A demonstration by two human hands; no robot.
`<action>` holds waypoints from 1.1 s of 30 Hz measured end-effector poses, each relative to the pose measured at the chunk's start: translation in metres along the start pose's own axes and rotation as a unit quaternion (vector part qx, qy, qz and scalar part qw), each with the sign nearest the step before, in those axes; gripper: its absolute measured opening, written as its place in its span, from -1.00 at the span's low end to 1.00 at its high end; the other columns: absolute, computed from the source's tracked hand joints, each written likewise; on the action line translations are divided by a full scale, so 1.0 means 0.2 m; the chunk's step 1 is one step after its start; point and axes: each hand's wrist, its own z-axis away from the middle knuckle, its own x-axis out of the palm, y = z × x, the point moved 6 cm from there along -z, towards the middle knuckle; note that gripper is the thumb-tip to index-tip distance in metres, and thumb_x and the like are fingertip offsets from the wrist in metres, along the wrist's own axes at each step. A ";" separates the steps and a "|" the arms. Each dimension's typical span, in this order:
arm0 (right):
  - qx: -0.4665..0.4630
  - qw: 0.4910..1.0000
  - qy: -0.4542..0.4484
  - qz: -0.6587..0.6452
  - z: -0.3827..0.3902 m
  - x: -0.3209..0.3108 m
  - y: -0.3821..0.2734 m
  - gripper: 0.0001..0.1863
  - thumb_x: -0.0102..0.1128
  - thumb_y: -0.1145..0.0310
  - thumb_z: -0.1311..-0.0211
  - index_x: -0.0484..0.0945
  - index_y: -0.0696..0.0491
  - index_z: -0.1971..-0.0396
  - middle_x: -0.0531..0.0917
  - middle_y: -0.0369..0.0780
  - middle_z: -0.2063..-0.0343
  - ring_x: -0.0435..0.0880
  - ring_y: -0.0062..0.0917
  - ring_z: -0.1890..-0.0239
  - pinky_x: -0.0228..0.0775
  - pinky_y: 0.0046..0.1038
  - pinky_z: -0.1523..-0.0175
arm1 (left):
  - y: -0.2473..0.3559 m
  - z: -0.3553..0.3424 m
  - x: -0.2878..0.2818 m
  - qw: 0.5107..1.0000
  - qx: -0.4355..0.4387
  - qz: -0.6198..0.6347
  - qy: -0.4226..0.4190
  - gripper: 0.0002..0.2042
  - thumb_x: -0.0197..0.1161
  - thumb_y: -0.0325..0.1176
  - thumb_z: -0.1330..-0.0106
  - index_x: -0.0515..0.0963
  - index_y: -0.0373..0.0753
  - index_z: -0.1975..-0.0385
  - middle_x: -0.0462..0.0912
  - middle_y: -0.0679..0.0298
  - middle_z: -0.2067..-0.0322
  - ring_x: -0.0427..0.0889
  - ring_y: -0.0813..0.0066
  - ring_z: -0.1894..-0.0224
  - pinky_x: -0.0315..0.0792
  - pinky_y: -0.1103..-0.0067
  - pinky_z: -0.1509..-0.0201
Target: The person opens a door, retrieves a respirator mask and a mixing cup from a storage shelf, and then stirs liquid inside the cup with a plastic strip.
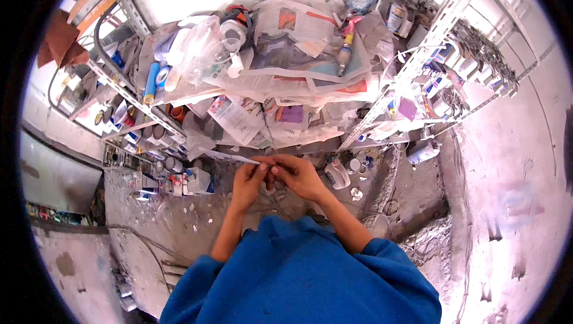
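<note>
My two hands meet in front of my chest, just below the front edge of the lower shelf. My left hand (247,182) is closed, its thumb and fingers pinched. A thin white strip (234,157) runs from its fingertips toward the shelf on the left; its material is unclear. My right hand (300,177) is closed too, fingertips pressed together beside the left ones. What lies between its fingers is hidden. A thin dark cord (268,126) hangs in front of the shelf papers and runs down toward my hands; whether they touch it cannot be told.
Newspaper (274,40) covers the upper shelf, with an air tool (344,56), a plastic bag (205,55) and a blue roll (151,83) on it. Metal shelf posts (394,85) flank it. A plastic jug (338,175), cans, a box (199,181) and cables lie on the littered floor.
</note>
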 end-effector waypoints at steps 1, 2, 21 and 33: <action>-0.017 0.998 0.009 0.065 0.00 0.00 -0.01 -0.77 0.20 0.39 -0.28 0.54 0.13 0.11 0.60 -0.22 0.54 0.54 -0.62 0.49 0.40 -0.49 0.37 | 0.01 0.00 -0.01 1.000 -0.012 0.004 0.020 -0.74 0.06 -0.24 -0.46 0.49 -0.36 0.17 0.50 0.29 0.55 0.45 0.55 0.56 0.34 0.60 0.50; -0.023 0.995 0.036 0.095 0.01 -0.01 0.00 -0.79 0.19 0.38 -0.28 0.55 0.13 0.14 0.61 -0.18 0.53 0.55 -0.57 0.50 0.40 -0.47 0.37 | 0.02 0.00 -0.02 0.999 -0.024 0.007 0.042 -0.73 0.05 -0.23 -0.46 0.49 -0.36 0.18 0.48 0.29 0.56 0.44 0.55 0.58 0.33 0.60 0.51; -0.138 0.946 0.116 0.270 0.09 0.00 -0.03 -0.90 0.19 0.44 -0.24 0.54 0.14 0.30 0.60 -0.07 0.48 0.61 -0.19 0.47 0.42 -0.32 0.38 | 0.14 0.01 -0.31 0.980 -0.036 0.141 0.137 -0.75 0.13 -0.23 -0.41 0.50 -0.34 0.23 0.48 0.30 0.57 0.48 0.51 0.57 0.29 0.61 0.53; -0.202 0.922 0.128 0.304 0.12 -0.02 -0.09 -0.88 0.22 0.50 -0.19 0.56 0.13 0.27 0.59 -0.11 0.51 0.59 -0.29 0.51 0.39 -0.37 0.41 | 0.09 0.00 -0.38 0.976 -0.021 0.161 0.143 -0.73 0.15 -0.24 -0.40 0.54 -0.37 0.20 0.54 0.29 0.57 0.47 0.52 0.60 0.35 0.60 0.52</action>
